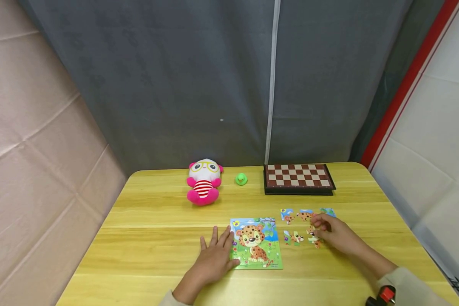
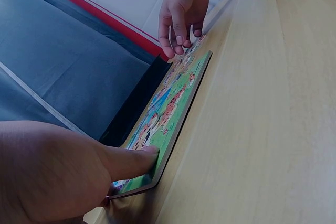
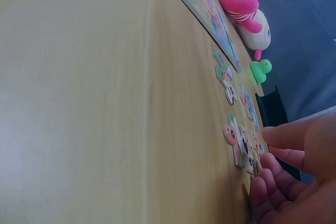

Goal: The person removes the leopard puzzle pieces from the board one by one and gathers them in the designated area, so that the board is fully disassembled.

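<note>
A leopard-cub jigsaw board [image 1: 254, 246] lies flat on the table, its picture assembled. My left hand [image 1: 214, 259] rests along its left edge, fingers spread and nearly straight, with the thumb [image 2: 142, 158] on the board's near corner. Right of the board are loose jigsaw pieces in two rough rows, among them a dog piece [image 1: 293, 238] and a cub-ear piece [image 1: 287, 215]. Over the right end of these rows hovers my right hand [image 1: 336, 233], fingers loosely bent, thumb and index finger apart. Its fingertips overlap the pieces [image 3: 240, 144] beneath, partly hiding them.
A pink-and-white plush toy [image 1: 204, 182] lies toward the back of the wooden table [image 1: 157, 246]. Beside it stands a green rubber duck [image 1: 241, 179]. Behind the pieces is a checkered chessboard box [image 1: 299, 178]. A grey curtain [image 1: 199, 85] hangs beyond the back edge.
</note>
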A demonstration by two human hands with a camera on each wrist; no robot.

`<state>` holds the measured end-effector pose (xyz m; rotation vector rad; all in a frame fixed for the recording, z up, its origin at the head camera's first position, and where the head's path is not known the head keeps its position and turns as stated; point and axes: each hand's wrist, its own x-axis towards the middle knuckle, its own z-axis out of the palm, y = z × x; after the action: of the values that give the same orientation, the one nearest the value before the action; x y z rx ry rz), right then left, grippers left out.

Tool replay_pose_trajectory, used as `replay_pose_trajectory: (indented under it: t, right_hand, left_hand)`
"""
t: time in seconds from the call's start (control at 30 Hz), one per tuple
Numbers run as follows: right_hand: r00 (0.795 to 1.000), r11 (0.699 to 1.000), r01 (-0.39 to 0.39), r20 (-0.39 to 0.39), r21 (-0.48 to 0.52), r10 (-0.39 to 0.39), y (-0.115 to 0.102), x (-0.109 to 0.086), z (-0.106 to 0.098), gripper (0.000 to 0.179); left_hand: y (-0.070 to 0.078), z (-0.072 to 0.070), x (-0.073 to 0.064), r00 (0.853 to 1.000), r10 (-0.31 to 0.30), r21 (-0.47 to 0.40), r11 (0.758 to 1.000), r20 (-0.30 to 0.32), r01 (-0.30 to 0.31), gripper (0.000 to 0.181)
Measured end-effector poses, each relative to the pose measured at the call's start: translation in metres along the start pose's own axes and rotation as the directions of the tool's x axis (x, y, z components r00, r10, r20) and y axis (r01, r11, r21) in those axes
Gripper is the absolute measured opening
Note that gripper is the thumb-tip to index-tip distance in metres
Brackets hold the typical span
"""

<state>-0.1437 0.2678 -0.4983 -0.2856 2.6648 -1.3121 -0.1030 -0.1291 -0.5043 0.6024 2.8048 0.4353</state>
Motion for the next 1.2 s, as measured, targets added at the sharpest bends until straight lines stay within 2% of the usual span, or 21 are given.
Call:
replay_pose_trajectory:
  t: [0.37,0.53,0.8,1.2]
  right_hand:
    - [1.0,0.999,0.022,0.011,0.032,-0.022,-0.008,0.006,0.007,0.026]
    - [0.999,0.999,0.003,0.035,0.042,-0.005,-0.014,0.009,0.015,0.03]
    - [0.996,0.996,0.066,0.052,0.064,-0.07,-0.025,0.016,0.027,0.03]
    - [0.993,0.994,0.077,0.082,0.076,-0.083,-0.035,0.023,0.047,0.036]
  left_hand:
    - [0.001,-0.001,-0.001,1.0,0.002,0.003,1.0,-0.003,-0.002,0.085]
    - [0.002,-0.002,-0.001,1.0,0.0,0.005,1.0,-0.002,0.0,0.085]
    - [0.002,-0.003,-0.001,1.0,0.003,0.005,1.0,-0.004,-0.003,0.084]
    - [0.001,-0.002,-0.001,1.0,0.005,0.009,1.0,-0.003,-0.005,0.085]
